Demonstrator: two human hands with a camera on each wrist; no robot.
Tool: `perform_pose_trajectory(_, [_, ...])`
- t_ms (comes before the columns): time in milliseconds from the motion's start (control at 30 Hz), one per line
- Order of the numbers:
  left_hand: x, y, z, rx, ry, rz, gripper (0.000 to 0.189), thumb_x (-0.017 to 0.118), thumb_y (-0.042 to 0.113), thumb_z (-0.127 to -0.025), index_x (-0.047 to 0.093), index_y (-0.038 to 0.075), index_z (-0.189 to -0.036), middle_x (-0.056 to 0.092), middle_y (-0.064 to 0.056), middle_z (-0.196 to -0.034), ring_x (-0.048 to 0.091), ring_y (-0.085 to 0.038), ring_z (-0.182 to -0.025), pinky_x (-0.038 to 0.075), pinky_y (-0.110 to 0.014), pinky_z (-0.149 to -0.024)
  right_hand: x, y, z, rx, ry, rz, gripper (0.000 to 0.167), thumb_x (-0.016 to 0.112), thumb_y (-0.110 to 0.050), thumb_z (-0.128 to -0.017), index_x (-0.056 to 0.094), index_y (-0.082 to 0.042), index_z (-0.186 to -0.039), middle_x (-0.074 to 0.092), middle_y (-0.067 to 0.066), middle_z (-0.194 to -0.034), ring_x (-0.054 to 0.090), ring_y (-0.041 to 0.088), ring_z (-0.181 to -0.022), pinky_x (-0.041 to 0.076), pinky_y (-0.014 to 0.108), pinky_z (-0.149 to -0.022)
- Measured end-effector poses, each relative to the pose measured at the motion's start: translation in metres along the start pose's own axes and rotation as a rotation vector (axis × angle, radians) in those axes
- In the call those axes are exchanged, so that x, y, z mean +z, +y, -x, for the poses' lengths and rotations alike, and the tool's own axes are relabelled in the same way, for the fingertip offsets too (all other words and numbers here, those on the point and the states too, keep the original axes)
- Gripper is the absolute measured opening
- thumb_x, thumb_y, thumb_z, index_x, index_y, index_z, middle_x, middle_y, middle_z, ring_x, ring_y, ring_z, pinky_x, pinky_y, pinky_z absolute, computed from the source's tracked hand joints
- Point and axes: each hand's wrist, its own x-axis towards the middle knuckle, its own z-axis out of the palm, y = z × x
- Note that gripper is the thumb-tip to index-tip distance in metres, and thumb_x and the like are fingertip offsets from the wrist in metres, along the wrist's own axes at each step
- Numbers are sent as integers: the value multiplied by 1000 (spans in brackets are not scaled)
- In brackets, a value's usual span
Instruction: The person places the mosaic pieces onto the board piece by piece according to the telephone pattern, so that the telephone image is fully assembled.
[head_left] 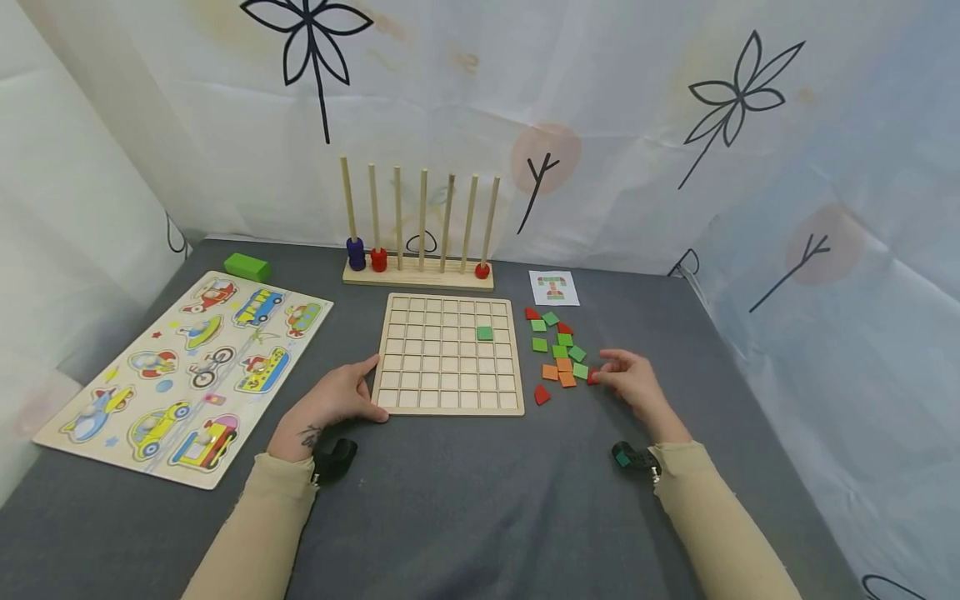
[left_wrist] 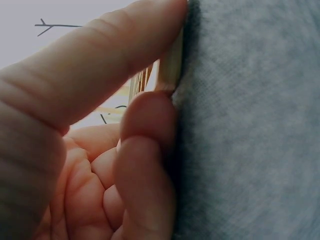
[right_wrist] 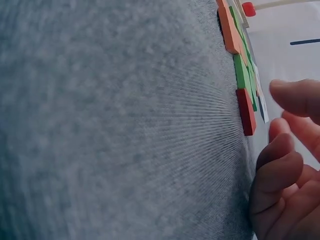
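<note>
My left hand (head_left: 341,396) holds the lower left corner of a wooden grid board (head_left: 450,411), thumb along its front edge and a fingertip at its left side. In the left wrist view the thumb and a curled finger meet the board's pale edge (left_wrist: 171,65). One green tile (head_left: 485,333) sits in a cell toward the upper right of the board. My right hand (head_left: 633,385) hovers beside a red tile (right_wrist: 246,112) at the right end of a loose group of tiles. Its thumb and fingers are apart with nothing between them.
Green, orange (head_left: 550,372) and red tiles lie right of the board, below a pattern card (head_left: 555,288). Behind the board stands a peg rack (head_left: 420,275) with tall rods and a few beads. A vehicle puzzle (head_left: 187,375) and a green block (head_left: 247,267) lie at left.
</note>
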Motion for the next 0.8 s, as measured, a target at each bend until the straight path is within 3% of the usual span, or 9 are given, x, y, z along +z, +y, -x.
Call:
perform_pose_trajectory(233, [0, -2, -1, -3, 1, 6, 104, 84, 19, -64, 23, 4, -147, 52, -4, -64, 44, -14, -54, 34, -28, -51, 5, 3, -5, 33, -32, 157, 41, 63, -5, -83, 56, 4, -122, 55, 6, -83, 42, 12, -57, 38, 27, -51])
perform_pose_trajectory(400, [0, -2, -1, -2, 1, 6, 104, 84, 19, -64, 23, 4, -147, 52, -4, -64, 44, -14, -54, 34, -28, -50, 7, 1, -5, 44, -23, 230, 34, 63, -5, -83, 61, 3, -116, 59, 20, -104, 53, 21, -77, 43, 30, -63])
perform_pose_trajectory(500, [0, -2, -1, -4, 2, 5, 104, 84, 19, -64, 23, 4, -147, 52, -4, -64, 44, -14, -54, 35, -28, -51, 7, 0, -3, 25, -11, 258, 25, 65, -5, -81, 62, 5, -103, 60, 20, -99, 53, 23, -83, 43, 30, -67])
perform_pose_trajectory(567, [0, -2, -1, -5, 3, 4, 104, 84, 19, -64, 23, 4, -147, 52, -4, -64, 44, -14, -54, 35, -28, -51, 7, -1, -3, 22, 0, 267, 22, 67, -5, -79, 60, 5, -97, 58, 16, -90, 51, 23, -78, 41, 30, -64])
perform_pose_trajectory(800, [1, -1, -1, -18, 6, 7, 104, 84, 19, -63, 24, 4, -146, 52, -4, -64, 44, -14, -54, 34, -28, -51, 7, -4, -2, 39, -29, 303, 30, 66, -7, -81, 61, 4, -109, 57, 17, -95, 51, 24, -80, 40, 30, -64])
